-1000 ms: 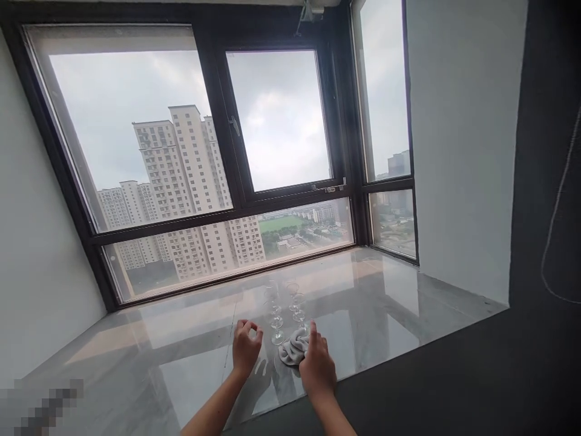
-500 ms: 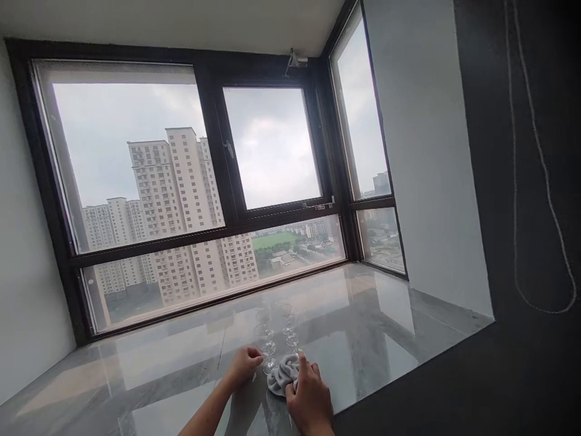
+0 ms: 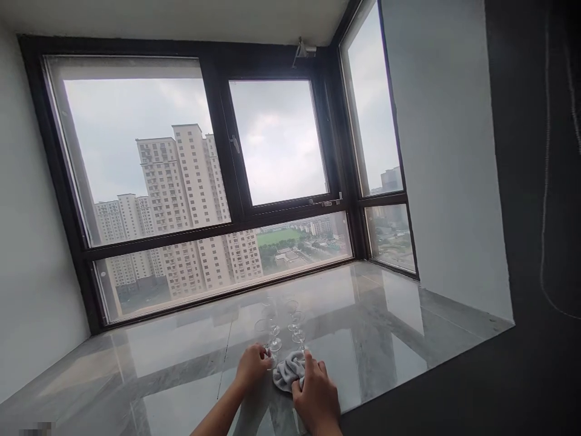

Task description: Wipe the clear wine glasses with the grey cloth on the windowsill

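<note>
Several clear stemmed glasses (image 3: 275, 344) stand in two rows on the glossy grey sill. My left hand (image 3: 253, 366) is closed, its fingertips pinching the stem or foot of the nearest glass in the left row. A crumpled grey cloth (image 3: 289, 370) lies between my two hands. My right hand (image 3: 316, 390) is closed on the cloth's right edge, with the index finger stretched forward beside the nearest glass (image 3: 302, 344) of the right row. Whether that finger touches the glass I cannot tell. The glasses' outlines are faint against the reflections.
The grey stone sill (image 3: 181, 369) reaches back to a dark-framed window (image 3: 236, 227). Its front edge slants up to the right, with a dark wall (image 3: 535, 375) below. White walls (image 3: 454, 151) stand at both sides; a cord (image 3: 544, 230) hangs at the far right.
My left hand has moved right and taken hold of the nearest left glass. My right hand stays at the cloth. The view has shifted slightly, moving the scene to the right.
</note>
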A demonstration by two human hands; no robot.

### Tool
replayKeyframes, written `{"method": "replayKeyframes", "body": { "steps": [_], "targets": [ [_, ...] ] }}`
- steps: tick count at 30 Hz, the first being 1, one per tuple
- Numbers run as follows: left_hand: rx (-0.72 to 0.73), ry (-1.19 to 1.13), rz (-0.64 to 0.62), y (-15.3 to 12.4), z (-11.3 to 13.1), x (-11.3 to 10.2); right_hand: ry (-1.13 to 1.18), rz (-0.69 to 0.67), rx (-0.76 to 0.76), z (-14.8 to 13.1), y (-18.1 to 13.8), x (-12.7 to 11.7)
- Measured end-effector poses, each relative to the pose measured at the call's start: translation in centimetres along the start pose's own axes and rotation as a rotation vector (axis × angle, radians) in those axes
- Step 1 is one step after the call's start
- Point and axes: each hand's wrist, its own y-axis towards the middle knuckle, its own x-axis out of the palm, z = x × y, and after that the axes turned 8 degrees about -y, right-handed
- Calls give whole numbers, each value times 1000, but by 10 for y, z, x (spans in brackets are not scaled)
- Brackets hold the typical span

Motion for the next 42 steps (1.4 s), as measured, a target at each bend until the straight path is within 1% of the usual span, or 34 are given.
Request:
{"method": "replayKeyframes", "body": {
  "steps": [2,4,7,11,14,16,17,20,21,22,23,24,27,29,30,31,32,34,36,39,42],
  "targets": [
    [-58,67,65,0,-12,-17,-6,-23,3,2,1,3],
    [-162,110,113,-1,-31,-40,-14,-46,6,4,2,4],
    [-333,130,139,-4,-68,-79,-21,-39,-5,3,1,1],
    [-502,175,228,-9,-116,-125,-32,-7,-20,1,1,-1],
    [-595,212,254,-10,-140,-146,-49,-6,-10,1,1,0],
    [-644,244,267,-10,-148,-152,-52,-15,-11,1,0,0],
    [-670,264,293,-11,-148,-153,-51,-20,-11,1,0,-1],
    [-758,306,415,-18,-140,-146,-49,-25,-13,1,-1,-3],
    [-763,311,416,-22,-134,-141,-50,-23,-13,1,-1,-4],
    [-742,315,390,-26,-127,-134,-51,-24,-11,1,-1,-4],
    [-690,320,334,-30,-119,-127,-52,-25,-10,1,-1,-4],
    [-605,325,264,-34,-109,-118,-52,-27,-8,1,-1,-4],
    [-388,300,175,-37,-76,-85,-47,-29,-2,1,-1,-3],
    [-235,262,134,-32,-50,-61,-41,-31,4,0,0,-3],
    [-134,202,107,-27,-37,-49,-38,-34,7,0,0,-4],
    [-88,125,79,-20,-24,-37,-36,-39,8,0,0,-4],
    [-87,45,68,-13,-11,-26,-36,-42,6,-1,0,-5],
    [-172,-49,108,5,9,-7,-37,-38,-6,-1,-1,-6],
    [-250,-92,84,21,23,7,-37,-23,-14,-1,-1,-6],
    [-277,-98,22,38,34,19,-37,-8,-7,-1,0,-5],
    [-278,-64,28,37,35,20,-37,-18,-6,-1,0,-5]
  ]
}}
